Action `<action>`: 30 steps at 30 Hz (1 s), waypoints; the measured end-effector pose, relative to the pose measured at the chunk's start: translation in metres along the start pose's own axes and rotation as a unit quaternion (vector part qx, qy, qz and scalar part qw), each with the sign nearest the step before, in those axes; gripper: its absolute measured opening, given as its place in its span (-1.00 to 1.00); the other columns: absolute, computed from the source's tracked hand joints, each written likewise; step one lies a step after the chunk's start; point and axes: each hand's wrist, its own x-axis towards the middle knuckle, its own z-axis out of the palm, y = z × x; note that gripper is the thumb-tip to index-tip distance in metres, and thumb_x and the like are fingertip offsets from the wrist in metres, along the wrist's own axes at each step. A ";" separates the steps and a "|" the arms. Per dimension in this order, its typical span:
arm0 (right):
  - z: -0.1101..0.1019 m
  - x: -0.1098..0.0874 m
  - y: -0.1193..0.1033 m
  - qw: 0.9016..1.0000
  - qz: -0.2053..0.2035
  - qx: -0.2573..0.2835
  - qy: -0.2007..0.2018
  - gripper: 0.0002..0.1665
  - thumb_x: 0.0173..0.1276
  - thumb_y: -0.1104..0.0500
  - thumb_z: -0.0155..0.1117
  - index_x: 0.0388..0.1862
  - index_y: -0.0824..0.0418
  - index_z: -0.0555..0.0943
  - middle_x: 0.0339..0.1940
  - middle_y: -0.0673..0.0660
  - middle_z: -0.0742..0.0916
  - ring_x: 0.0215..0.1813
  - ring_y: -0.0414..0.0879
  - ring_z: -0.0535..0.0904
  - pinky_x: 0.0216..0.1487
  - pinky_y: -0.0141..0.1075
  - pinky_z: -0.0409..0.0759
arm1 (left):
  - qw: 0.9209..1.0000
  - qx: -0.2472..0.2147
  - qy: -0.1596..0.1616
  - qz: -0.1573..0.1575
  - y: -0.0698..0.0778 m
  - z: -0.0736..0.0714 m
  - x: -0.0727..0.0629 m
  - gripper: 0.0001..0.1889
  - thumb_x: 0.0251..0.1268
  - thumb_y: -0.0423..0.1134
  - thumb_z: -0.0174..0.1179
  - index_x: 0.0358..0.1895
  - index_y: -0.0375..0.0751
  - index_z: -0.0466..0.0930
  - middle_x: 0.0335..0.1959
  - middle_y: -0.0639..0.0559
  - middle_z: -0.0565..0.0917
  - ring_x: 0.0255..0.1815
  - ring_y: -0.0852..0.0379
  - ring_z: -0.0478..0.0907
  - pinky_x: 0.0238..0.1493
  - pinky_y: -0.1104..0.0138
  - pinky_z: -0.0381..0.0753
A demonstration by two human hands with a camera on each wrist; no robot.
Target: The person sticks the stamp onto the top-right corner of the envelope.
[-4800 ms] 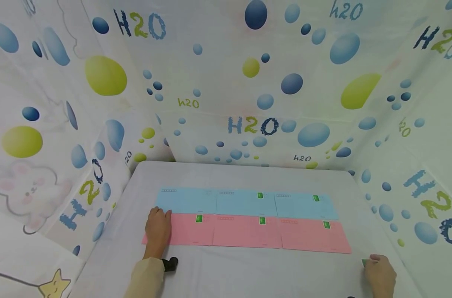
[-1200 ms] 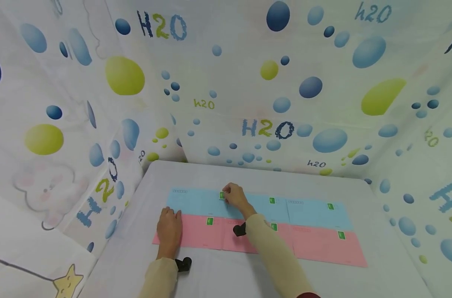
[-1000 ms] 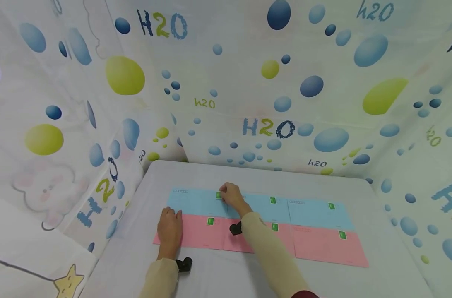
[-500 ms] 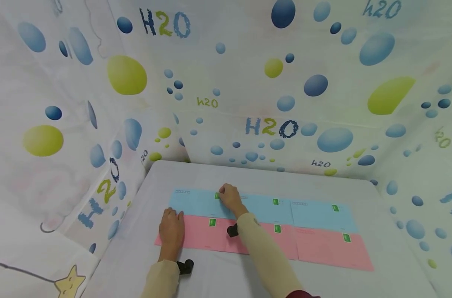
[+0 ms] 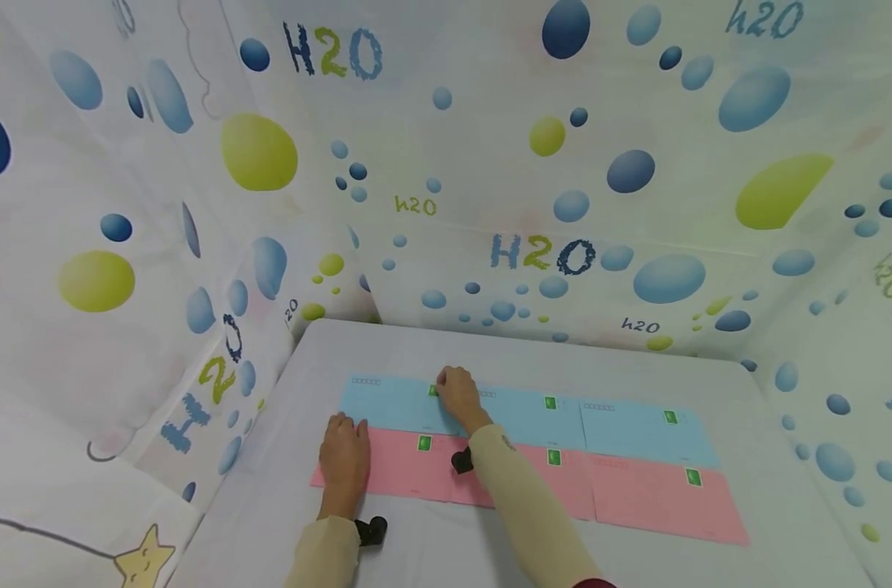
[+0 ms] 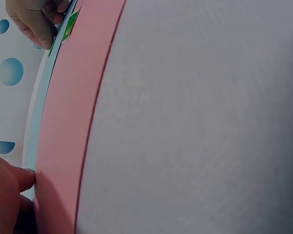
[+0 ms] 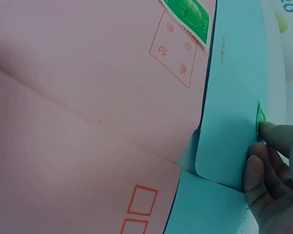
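In the head view, my left hand rests flat on the left end of the left pink envelope, its fingertips at the seam with the left blue envelope. My right hand is at that blue envelope's upper right corner, fingers bent, holding a green postage stamp against the paper. The right wrist view shows a fingertip on this stamp, which partly hides it. Curled fingers sit just beside it. In the left wrist view, the right hand reaches the far blue edge.
More blue envelopes and pink envelopes continue the two rows rightward, each with a green stamp near its upper right corner. A white cloth covers the table. Patterned curtains enclose the back and sides.
Earlier, my right hand held the stamp at the table's right front. It then crossed to the left blue envelope and shifted slightly left into its corner. My left hand stayed on the pink envelope.
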 end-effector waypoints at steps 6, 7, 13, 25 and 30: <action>0.000 0.000 0.005 1.000 -0.014 -0.006 0.003 -0.87 0.44 0.29 0.23 -0.24 0.30 0.71 -0.22 0.19 0.74 -0.15 -0.01 0.65 -0.08 -0.13 0.69 | 1.000 -0.003 0.003 0.001 0.001 0.005 0.002 -0.63 0.46 -0.26 0.14 -0.03 -0.64 0.61 0.17 -0.47 0.58 0.24 -0.37 0.54 0.22 -0.14 0.59; -0.001 0.000 0.007 1.000 -0.018 -0.004 0.004 -0.87 0.43 0.30 0.23 -0.24 0.31 0.71 -0.21 0.19 0.74 -0.14 0.00 0.65 -0.07 -0.12 0.69 | 1.000 -0.004 0.004 0.001 0.001 0.006 0.003 -0.64 0.45 -0.27 0.14 -0.03 -0.64 0.61 0.17 -0.47 0.58 0.25 -0.37 0.54 0.23 -0.14 0.58; -0.010 -0.002 0.013 0.998 -0.056 0.009 0.021 -0.85 0.45 0.32 0.18 -0.19 0.32 0.69 -0.20 0.20 0.73 -0.12 0.01 0.64 -0.06 -0.12 0.69 | 1.000 -0.003 0.008 0.017 0.000 0.010 0.005 -0.65 0.43 -0.28 0.16 -0.05 -0.64 0.61 0.14 -0.48 0.59 0.23 -0.38 0.54 0.20 -0.16 0.60; -0.035 -0.037 0.029 0.993 -0.109 -0.031 0.034 -0.85 0.47 0.26 0.18 -0.23 0.25 0.69 -0.28 0.12 0.73 -0.23 -0.09 0.63 -0.20 -0.29 0.66 | 0.998 0.018 -0.035 0.051 -0.021 0.000 0.018 -0.64 0.40 -0.33 0.08 -0.04 -0.71 0.58 0.01 -0.54 0.63 0.10 -0.43 0.59 0.11 -0.18 0.62; -0.040 -0.071 0.034 0.990 -0.134 -0.035 0.037 -0.88 0.46 0.27 0.20 -0.25 0.24 0.68 -0.30 0.09 0.69 -0.28 -0.14 0.57 -0.28 -0.37 0.62 | 0.997 0.013 -0.054 0.060 -0.035 -0.002 0.007 -0.59 0.43 -0.33 0.01 0.10 -0.69 0.52 0.15 -0.56 0.56 0.25 -0.45 0.50 0.26 -0.20 0.53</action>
